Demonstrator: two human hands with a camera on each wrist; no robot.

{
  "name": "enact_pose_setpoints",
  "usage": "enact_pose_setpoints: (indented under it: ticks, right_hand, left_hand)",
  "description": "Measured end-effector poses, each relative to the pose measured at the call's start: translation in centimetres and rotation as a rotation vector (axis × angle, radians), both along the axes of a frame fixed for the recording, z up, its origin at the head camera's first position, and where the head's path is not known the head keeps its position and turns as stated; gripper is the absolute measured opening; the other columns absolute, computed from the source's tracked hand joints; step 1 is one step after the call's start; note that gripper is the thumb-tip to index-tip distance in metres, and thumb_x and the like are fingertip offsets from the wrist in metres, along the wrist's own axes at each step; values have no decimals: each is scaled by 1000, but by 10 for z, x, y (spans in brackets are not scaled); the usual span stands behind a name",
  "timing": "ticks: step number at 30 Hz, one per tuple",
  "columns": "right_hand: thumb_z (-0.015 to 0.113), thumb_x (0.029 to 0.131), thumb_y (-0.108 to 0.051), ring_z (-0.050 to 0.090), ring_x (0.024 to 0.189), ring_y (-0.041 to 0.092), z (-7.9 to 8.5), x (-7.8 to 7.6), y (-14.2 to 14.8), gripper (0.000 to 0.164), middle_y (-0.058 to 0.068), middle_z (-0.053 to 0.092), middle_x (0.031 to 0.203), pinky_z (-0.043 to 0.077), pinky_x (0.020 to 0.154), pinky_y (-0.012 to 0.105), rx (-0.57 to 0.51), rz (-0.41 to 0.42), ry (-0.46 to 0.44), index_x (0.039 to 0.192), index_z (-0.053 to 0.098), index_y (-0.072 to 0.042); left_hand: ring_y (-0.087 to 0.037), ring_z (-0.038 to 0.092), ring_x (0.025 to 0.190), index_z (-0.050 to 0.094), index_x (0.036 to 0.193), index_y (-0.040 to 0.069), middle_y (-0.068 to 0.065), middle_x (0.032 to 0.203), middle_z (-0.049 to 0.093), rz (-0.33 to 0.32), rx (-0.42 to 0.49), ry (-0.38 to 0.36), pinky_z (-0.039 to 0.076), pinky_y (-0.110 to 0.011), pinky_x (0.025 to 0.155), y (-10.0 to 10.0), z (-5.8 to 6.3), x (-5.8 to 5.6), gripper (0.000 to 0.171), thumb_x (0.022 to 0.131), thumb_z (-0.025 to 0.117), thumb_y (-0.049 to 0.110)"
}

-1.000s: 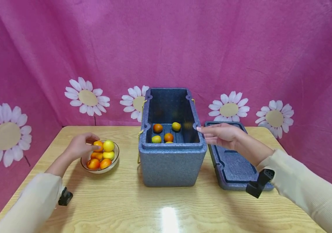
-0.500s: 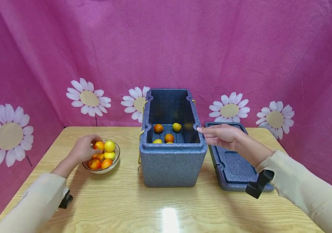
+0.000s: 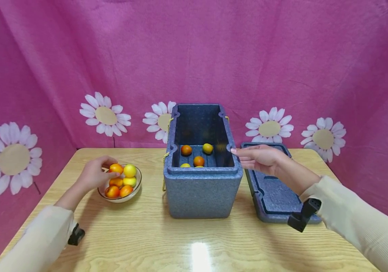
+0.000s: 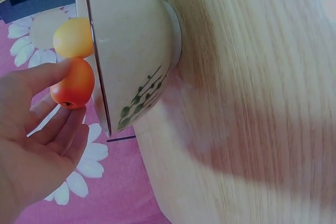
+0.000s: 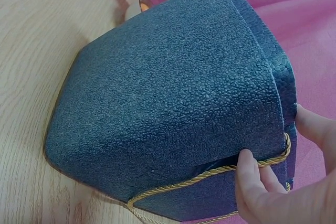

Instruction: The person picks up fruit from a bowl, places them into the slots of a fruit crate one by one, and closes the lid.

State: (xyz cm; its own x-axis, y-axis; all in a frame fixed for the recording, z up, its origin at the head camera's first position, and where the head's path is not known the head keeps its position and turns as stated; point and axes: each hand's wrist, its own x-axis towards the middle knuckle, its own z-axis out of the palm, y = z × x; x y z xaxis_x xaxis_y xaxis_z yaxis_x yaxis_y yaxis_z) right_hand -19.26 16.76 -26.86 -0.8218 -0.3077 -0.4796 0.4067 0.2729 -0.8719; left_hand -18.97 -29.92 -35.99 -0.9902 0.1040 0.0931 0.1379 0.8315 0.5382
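My left hand (image 3: 95,173) is at the left rim of a cream bowl (image 3: 124,200) of fruit. Its thumb and fingers pinch a smooth orange-red fruit (image 4: 73,83), seen at rim height in the left wrist view. Beside that fruit sits a yellow fruit (image 4: 72,38), and several more orange and yellow ones lie in the bowl. My right hand (image 3: 262,156) grips the right wall of a tall grey foam box (image 3: 200,196), thumb on the rim and fingers against the outside near a gold cord (image 5: 197,180). Inside the box lie several orange and yellow fruits, partly hidden by its front wall.
A grey foam lid (image 3: 275,192) lies on the wooden table (image 3: 129,241) right of the box, beneath my right forearm. A pink curtain (image 3: 194,49) with white flowers hangs behind the table. More gold cord (image 3: 165,160) runs along the box's left side.
My left thumb and fingers have shifted slightly around the orange-red fruit at the bowl. My right hand keeps its grip on the box. The head view has shifted a little.
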Motion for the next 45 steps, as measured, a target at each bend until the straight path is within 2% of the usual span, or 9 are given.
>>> enact_pose_setpoints:
  ticks: [6,21,26,32,38,45]
  right_hand:
    - [59,95,-35,29,145,29,0,1,0,82,18,23,159,34,111,31,-4,0,-4,151,15,5]
    - [58,95,-33,25,147,30,-1,1,1,81,19,18,160,31,114,34,-24,17,3,151,14,6]
    - [57,96,-33,25,147,30,0,1,0,81,18,18,160,31,114,34,-24,20,7,150,14,6]
    - [57,96,-34,26,146,29,-1,2,0,79,18,19,160,32,113,34,-20,19,-1,151,14,5]
    - [55,97,-34,24,147,29,-3,1,2,79,17,17,161,31,114,34,-19,16,-15,151,13,4]
    - [55,96,-36,26,147,28,-1,-1,1,80,16,19,160,30,115,35,-8,22,-10,152,13,3]
  left_hand:
    - [-39,60,100,60,116,-5,-25,111,66,-1,20,34,50,-51,88,-2,-2,3,38,84,70,14]
    - [-39,59,106,58,122,-1,-24,116,64,49,54,20,50,-50,91,0,13,9,42,87,67,19]
    - [-43,58,108,57,123,-2,-26,118,63,34,65,16,49,-52,93,3,18,9,45,87,68,22]
    - [-42,59,110,58,124,-1,-25,120,63,23,68,12,49,-52,94,11,24,10,46,87,69,23]
    - [-39,61,107,59,122,0,-22,117,65,-3,99,46,50,-50,94,23,29,5,43,87,70,23]
    - [-36,60,109,59,123,2,-20,119,64,4,160,11,48,-48,96,38,31,2,43,87,70,24]
